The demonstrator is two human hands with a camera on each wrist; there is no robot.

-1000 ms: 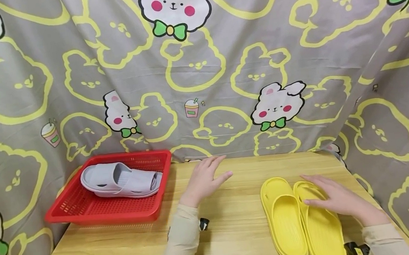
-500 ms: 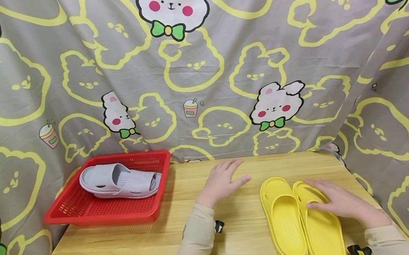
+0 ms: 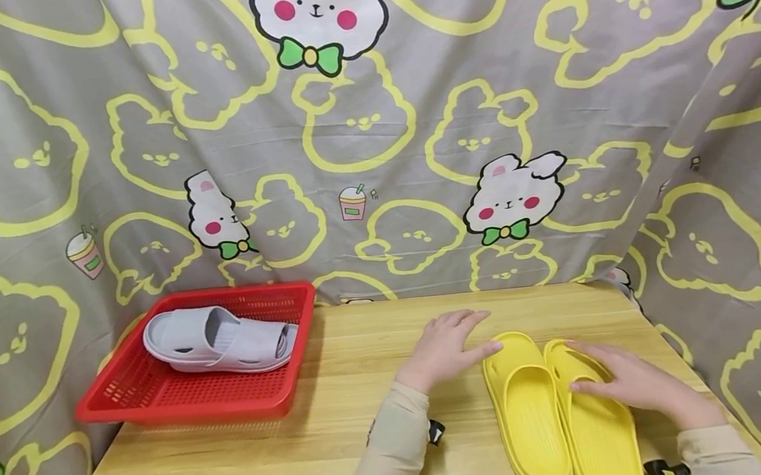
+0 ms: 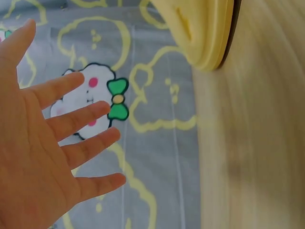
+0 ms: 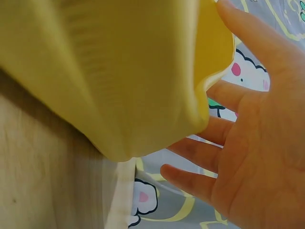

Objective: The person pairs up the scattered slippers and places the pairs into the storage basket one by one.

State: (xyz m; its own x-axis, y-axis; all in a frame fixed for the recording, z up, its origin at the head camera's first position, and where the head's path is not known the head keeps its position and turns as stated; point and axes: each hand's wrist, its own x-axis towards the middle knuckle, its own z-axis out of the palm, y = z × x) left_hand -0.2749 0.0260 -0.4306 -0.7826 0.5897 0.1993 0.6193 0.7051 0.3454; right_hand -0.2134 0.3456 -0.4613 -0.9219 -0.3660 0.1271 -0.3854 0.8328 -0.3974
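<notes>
Two yellow slippers lie side by side on the right of the table in the head view, toes toward the back. My right hand [image 3: 631, 380] is at the strap of the right slipper [image 3: 602, 434], thumb on the inner side. In the right wrist view, the fingers of the right hand [image 5: 259, 143] reach past the yellow slipper [image 5: 119, 90], nearly straight and partly hidden behind it. My left hand [image 3: 441, 350] hovers just left of the left slipper [image 3: 535, 429], thumb near its toe. Its fingers [image 4: 86, 150] are spread in the left wrist view, holding nothing.
A red plastic basket [image 3: 266, 410] stands at the back left of the wooden table [image 3: 238, 473]. Grey slippers [image 3: 191, 338] lie inside it, one partly over the other. A patterned grey curtain [image 3: 400, 151] encloses the table at the back and both sides.
My left hand has moved right across the table, from near the basket to beside the left yellow slipper. The right hand has settled slightly lower at the right slipper's strap.
</notes>
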